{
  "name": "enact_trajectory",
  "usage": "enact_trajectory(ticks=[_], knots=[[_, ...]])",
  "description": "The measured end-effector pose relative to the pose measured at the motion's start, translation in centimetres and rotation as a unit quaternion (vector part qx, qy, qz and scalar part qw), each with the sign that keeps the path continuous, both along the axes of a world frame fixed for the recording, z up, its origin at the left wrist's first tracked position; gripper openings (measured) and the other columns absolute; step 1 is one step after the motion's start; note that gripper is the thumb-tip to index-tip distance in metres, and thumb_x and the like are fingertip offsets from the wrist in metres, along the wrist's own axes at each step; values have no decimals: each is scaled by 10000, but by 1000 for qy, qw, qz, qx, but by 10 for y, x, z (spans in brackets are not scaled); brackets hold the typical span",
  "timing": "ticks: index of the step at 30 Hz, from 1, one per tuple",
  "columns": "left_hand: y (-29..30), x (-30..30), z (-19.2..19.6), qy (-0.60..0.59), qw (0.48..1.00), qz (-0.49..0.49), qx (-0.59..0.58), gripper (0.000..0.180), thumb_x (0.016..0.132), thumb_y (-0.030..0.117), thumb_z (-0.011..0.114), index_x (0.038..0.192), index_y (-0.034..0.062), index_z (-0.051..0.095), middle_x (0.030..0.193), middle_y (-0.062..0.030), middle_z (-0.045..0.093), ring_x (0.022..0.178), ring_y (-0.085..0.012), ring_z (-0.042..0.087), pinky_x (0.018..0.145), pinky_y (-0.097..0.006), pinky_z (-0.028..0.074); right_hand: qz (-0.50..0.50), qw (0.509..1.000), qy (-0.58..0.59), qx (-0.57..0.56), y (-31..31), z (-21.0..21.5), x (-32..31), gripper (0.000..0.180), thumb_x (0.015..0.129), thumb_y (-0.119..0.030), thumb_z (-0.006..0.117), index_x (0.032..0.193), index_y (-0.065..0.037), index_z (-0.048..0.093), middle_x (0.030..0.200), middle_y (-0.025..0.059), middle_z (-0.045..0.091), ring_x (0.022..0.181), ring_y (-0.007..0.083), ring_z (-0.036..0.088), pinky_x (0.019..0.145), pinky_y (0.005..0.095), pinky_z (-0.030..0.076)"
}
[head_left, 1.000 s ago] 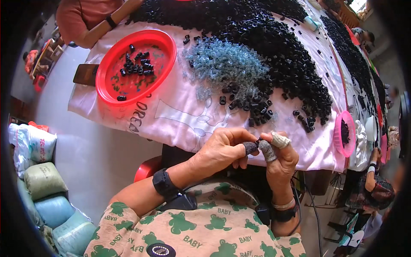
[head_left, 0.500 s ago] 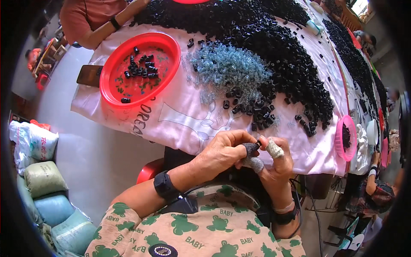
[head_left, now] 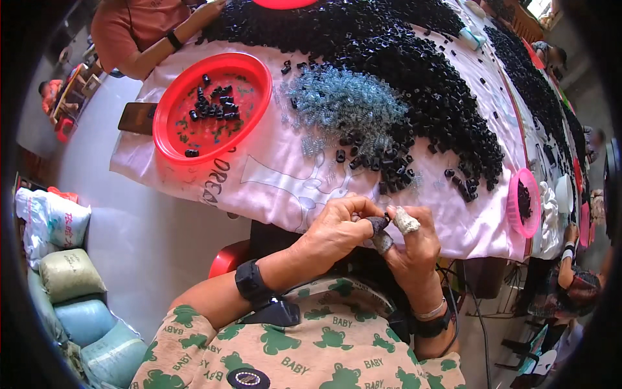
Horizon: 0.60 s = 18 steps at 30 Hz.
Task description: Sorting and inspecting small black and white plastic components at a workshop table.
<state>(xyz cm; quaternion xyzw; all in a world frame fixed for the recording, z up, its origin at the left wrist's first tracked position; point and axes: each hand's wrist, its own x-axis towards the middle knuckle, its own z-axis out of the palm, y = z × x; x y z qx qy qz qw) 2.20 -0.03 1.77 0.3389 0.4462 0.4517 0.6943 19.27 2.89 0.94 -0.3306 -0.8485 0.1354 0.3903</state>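
Observation:
My left hand (head_left: 337, 227) and my right hand (head_left: 418, 249) meet in front of the table's near edge, fingertips pinched together. Between them is a small black plastic piece (head_left: 387, 216), mostly hidden by the fingers. A dark wrap covers my left thumb tip, while pale wraps (head_left: 406, 222) cover fingers of my right hand. Just beyond lies a heap of small clear bluish pieces (head_left: 350, 104), spring-like in look. A large spread of black plastic pieces (head_left: 440, 97) surrounds it. To the left, a red round tray (head_left: 176, 152) holds several black pieces.
The table has a pale pink printed cloth (head_left: 259, 201). A phone-like dark object (head_left: 136, 117) lies beside the tray. At the right edge stands a pink basket (head_left: 530, 223) with black pieces. Another person's arm (head_left: 152, 58) rests at the far left. Stuffed sacks (head_left: 71, 275) sit on the floor.
Both hands stay pinched together and have shifted slightly left. The black piece shows less between the fingertips now. The view has tilted a little.

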Motion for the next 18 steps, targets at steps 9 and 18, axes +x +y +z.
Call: enact_trajectory(ticks=[9, 18], knots=[[2, 4, -3, 3, 1000, 2, -10, 197, 888, 133, 566, 1048, 35, 626, 731, 65, 531, 562, 10, 397, 481, -172, 302, -15, 1000, -20, 4, 2, 1, 1, 444, 666, -4, 737, 1094, -23, 621, 945, 130, 587, 828, 297, 606, 706, 358, 506], [2, 1, 4, -37, 999, 21, -18, 182, 878, 106, 564, 1020, 26, 646, 699, 79, 505, 550, 14, 363, 477, -164, 267, -1, 1000, -12, 7, 1, 7, -3, 499, 629, 45, 688, 1119, 18, 595, 938, 156, 549, 824, 330, 565, 694, 401, 489]])
